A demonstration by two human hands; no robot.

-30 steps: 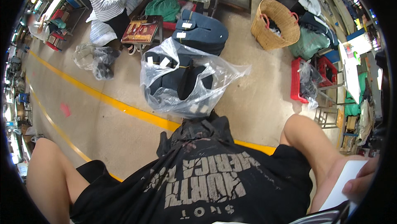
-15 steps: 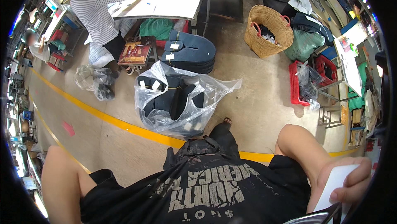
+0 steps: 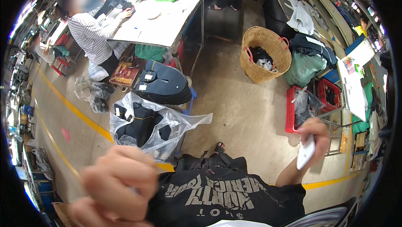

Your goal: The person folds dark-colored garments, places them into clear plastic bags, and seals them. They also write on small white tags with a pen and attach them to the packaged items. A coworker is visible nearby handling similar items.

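My right hand point(image 3: 319, 137) is raised at the right, its fingers wrapped round a white smartphone point(image 3: 307, 151). My left hand point(image 3: 119, 181) looms large at the lower left, close up and blurred. Its fingers are curled closed, and whatever they may hold does not show. Beyond it on the floor is a clear plastic bag point(image 3: 184, 127) around bundles of dark cut fabric pieces point(image 3: 140, 126). Just behind the bag, a stack of dark fabric pieces point(image 3: 163, 82) with white tags rests on a low support.
A wicker basket point(image 3: 252, 71) with dark and white contents stands on the floor ahead. Red crates point(image 3: 289, 114) sit at the right beside a table. At the far left, a person in a striped shirt point(image 3: 86, 32) works at a white-topped table point(image 3: 167, 23).
My left hand has come up into view, closed. My right hand has moved inward and farther from the camera with the smartphone. The bag and the fabric stack now appear further left.
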